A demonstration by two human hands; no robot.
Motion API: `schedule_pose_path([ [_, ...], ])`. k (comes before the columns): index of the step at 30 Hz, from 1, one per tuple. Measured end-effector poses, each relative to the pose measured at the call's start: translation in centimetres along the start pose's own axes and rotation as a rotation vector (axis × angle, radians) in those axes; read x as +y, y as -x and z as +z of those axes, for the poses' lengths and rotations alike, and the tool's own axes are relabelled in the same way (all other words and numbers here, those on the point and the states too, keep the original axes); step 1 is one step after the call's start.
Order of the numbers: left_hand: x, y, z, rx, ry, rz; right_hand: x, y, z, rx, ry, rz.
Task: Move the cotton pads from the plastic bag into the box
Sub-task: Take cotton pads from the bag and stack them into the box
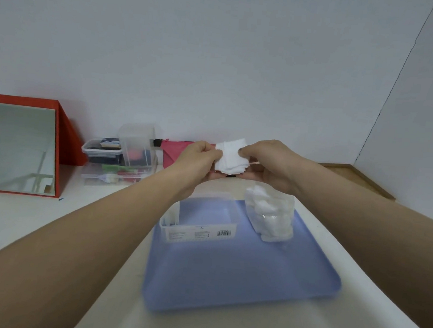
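Cotton pads (231, 156) stacked mid-frame, pinched between left hand (197, 157) and right hand (265, 161), above the box (200, 221), plastic bag (270, 213) lower right.

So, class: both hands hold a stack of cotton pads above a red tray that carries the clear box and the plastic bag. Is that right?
Not quite. The head view shows the tray is blue, not red. Both hands, left hand and right hand, do hold the cotton pads above it, with the box and bag on it.

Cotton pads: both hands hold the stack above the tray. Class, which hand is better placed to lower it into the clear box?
Probably the left hand: it grips the cotton pads almost directly above the box. The right hand sits over the plastic bag.
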State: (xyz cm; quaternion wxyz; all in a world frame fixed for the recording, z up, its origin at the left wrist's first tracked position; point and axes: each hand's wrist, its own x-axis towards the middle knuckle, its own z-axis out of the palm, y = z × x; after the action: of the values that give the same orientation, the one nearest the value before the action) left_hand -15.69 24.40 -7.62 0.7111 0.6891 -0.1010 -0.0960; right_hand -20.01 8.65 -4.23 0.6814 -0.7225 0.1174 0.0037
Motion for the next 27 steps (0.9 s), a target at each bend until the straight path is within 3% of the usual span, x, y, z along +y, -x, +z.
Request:
schedule_pose_path([
  [10, -0.5, -0.2, -2.8, 0.031, -0.221, 0.035, 2.2, -0.4, 3.9, 0.003, -0.201, 0.035],
  [16, -1.4, -0.2, -5.1, 0.029, -0.387, 0.069, 3.2, -1.6, 6.1, -0.037, -0.079, 0.083],
  [20, -2.5, -0.6, -6.5, 0.016, -0.505, 0.069, 4.1, -2.8, 7.4, 0.04, -0.022, 0.084],
  [23, -3.8, -1.3, -7.7, 0.034, -0.575, 0.01, 5.6, -3.7, 8.2, 0.175, 0.247, -0.047],
  [27, -5.9, -1.8, -9.5, 0.062, -1.021, -0.057, 7.9, -4.1, 9.3, 0.221, 0.819, -0.161],
])
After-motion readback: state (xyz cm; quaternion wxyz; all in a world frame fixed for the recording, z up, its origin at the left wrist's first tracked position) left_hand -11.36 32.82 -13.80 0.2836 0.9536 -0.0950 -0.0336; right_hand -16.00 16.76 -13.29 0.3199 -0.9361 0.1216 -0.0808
